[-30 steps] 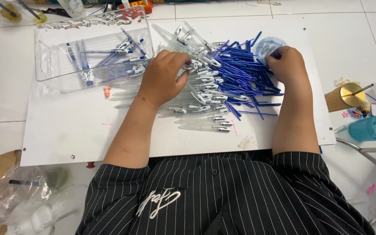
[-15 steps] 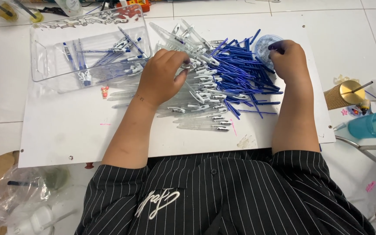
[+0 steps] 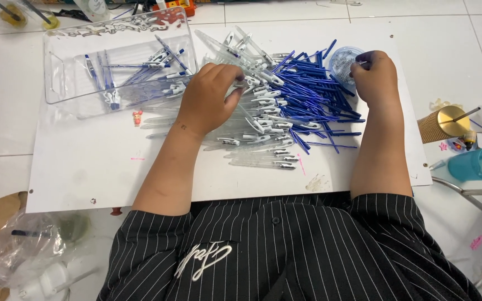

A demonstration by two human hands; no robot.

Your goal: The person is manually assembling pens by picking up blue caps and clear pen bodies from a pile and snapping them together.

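Head view: our left hand [image 3: 210, 97] pinches a clear pen barrel [image 3: 250, 85] over the pile of pens [image 3: 285, 111]; our right hand [image 3: 376, 75] grips a small piece at the round dish [image 3: 341, 58].

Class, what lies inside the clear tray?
The clear tray holds a few assembled blue pens, loosely scattered. The left hand hides nothing of it; glare blurs its far rim.

Board [image 3: 85, 167] on the floor before the person, tray [image 3: 57, 83] at its far left corner with pens [image 3: 140, 69] inside, pile of pen barrels and refills [image 3: 291, 106] to the tray's right, left hand [image 3: 210, 97] on the pile, right hand [image 3: 376, 75] at the pile's right edge beside a small round dish [image 3: 340, 58], cup [image 3: 478, 164] off the board to the right
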